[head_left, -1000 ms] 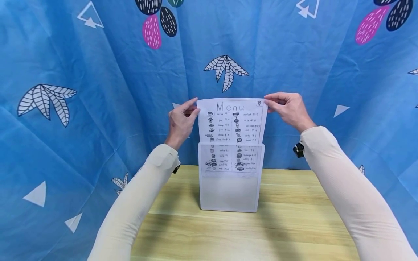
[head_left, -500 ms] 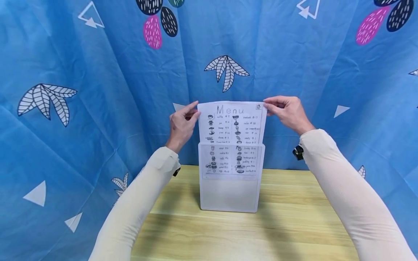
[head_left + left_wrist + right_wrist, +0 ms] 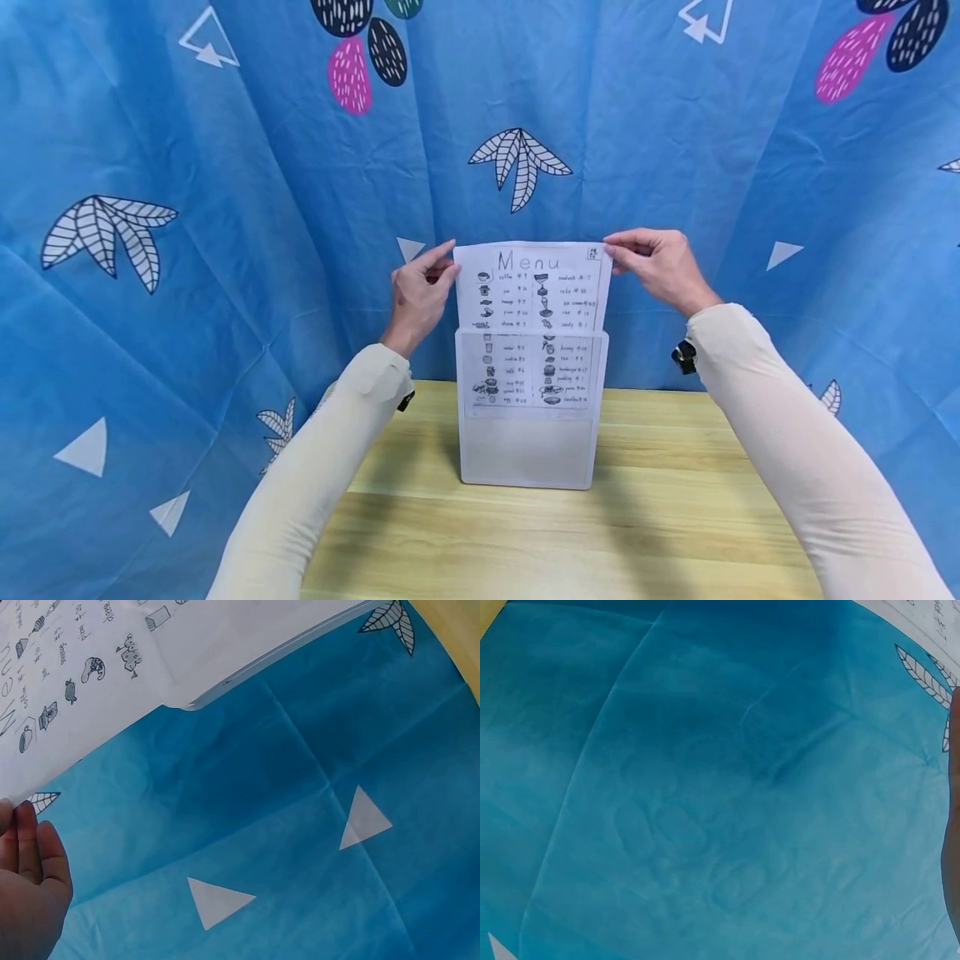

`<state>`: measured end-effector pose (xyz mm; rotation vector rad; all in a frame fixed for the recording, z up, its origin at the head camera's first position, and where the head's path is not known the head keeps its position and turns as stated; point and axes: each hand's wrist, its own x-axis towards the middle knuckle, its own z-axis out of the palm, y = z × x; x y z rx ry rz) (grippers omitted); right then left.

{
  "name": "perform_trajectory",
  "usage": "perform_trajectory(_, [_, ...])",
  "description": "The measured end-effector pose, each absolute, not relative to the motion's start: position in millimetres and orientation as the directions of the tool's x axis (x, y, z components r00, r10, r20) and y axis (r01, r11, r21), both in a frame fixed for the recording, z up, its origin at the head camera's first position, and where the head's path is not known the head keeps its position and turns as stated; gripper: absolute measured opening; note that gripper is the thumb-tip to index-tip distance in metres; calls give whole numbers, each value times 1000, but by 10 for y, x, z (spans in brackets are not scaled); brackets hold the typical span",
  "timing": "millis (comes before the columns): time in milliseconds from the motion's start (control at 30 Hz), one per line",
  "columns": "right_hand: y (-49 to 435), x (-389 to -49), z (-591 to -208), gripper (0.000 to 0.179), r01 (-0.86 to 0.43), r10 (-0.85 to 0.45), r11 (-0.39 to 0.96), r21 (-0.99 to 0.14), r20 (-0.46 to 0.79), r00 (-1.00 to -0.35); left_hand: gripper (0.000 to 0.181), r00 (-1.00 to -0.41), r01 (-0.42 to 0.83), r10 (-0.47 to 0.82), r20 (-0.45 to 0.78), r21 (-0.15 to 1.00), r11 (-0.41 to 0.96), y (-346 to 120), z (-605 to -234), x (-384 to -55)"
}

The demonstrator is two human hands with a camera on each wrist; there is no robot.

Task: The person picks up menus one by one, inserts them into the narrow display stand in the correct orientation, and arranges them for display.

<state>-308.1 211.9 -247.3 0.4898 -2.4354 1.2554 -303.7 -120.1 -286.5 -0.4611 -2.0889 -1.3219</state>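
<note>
A white menu sheet (image 3: 517,292) with handwritten items and small drawings stands upright in the head view. Its lower part sits inside a clear, white-edged sleeve holder (image 3: 527,450) that stands on the table; the upper part rises above the holder's top edge. My left hand (image 3: 418,298) pinches the sheet's upper left corner between thumb and fingers. At the upper right corner, my right hand (image 3: 663,265) pinches it likewise. The left wrist view shows the sheet (image 3: 90,682) close up, with the left hand (image 3: 34,885) at its corner. Only a sliver of the right hand (image 3: 952,825) appears in its wrist view.
A wood-grain table (image 3: 675,483) spreads beneath the holder. Blue patterned curtain (image 3: 660,142) hangs close behind and at both sides. A dark band (image 3: 685,356) shows at the right wrist.
Both hands have moved down with the menu sheet, which has slid further into the holder. The holder has stayed in place.
</note>
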Motion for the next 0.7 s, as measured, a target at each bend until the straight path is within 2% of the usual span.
perform_trajectory(700, [2112, -3123, -2586, 26, -467, -159, 545, -696, 462, -873, 38, -763, 573, -30, 646, 697, 432, -1216, -2966, -3056])
